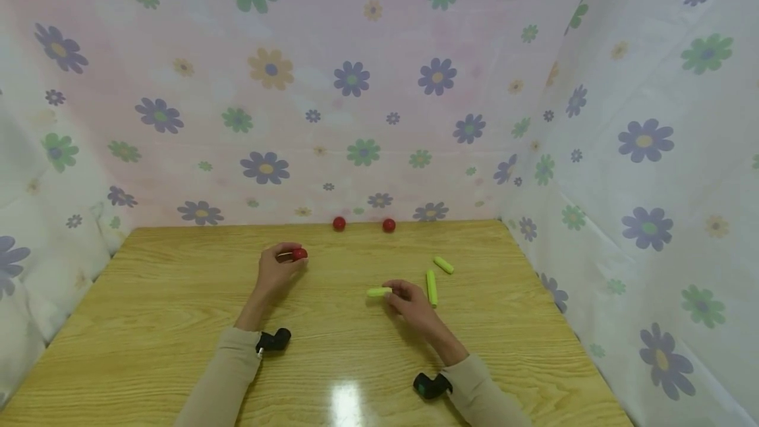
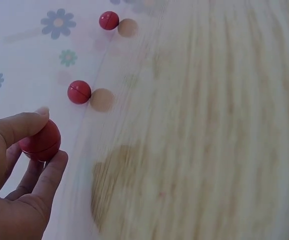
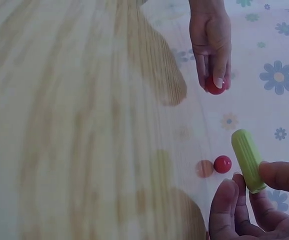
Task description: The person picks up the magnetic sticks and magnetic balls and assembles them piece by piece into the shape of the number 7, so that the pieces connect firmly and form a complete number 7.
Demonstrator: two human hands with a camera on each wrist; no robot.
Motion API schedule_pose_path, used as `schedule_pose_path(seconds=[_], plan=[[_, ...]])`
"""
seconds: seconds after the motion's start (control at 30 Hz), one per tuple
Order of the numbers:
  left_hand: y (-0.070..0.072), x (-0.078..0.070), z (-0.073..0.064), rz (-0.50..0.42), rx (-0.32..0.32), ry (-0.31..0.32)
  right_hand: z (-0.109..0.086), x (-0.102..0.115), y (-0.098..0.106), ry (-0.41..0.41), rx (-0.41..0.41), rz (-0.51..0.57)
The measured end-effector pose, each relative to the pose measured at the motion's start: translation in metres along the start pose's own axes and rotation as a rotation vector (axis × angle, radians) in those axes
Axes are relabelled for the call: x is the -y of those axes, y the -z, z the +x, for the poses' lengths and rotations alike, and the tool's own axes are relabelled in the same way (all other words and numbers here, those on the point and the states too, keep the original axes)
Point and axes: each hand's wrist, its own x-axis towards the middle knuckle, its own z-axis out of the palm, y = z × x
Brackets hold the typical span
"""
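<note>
Presently your left hand (image 1: 276, 271) (centre-left) pinches a ball (image 1: 300, 254), right hand (image 1: 412, 305) (lower centre) a seemingly raised stick (image 1: 377, 292); slack pinch could drop either.

Red ball (image 1: 300, 253) – glossy, thin seam line round it, pinched between thumb and fingers of the left hand (image 1: 277, 270). Yellow-green stick (image 1: 377, 292) – short, ribbed lengthwise, rounded free end, pinched near the other end by the right hand (image 1: 413, 305). Seen from the head, stick runs sideways, free end left. Ball sits left of stick and farther out, well apart.
</note>
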Motion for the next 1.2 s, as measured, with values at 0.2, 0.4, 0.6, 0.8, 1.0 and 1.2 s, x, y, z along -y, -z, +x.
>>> schedule_pose_path(seconds=[0.2, 0.4, 0.6, 0.8, 1.0, 1.2], plan=[[-0.003, -0.001, -0.002, -0.031, 0.008, 0.01, 0.006, -0.005, -0.003, 0.012, -0.018, 0.004], [-0.008, -0.001, -0.004, -0.062, 0.005, 0.0, 0.01, -0.003, -0.007, 0.017, -0.012, 0.022], [-0.013, 0.001, -0.005, -0.124, 0.008, 0.018, 0.015, -0.004, -0.009, 0.014, -0.015, 0.037], [-0.017, 0.002, -0.005, -0.157, -0.003, 0.035, 0.021, -0.005, -0.011, -0.004, -0.034, 0.043], [-0.021, 0.001, -0.009, -0.186, 0.007, 0.082, 0.024, -0.003, -0.013, 0.0, -0.033, 0.024], [-0.023, 0.002, -0.011, -0.2, 0.0, 0.091, 0.026, 0.0, -0.014, 0.016, -0.012, 0.036]])
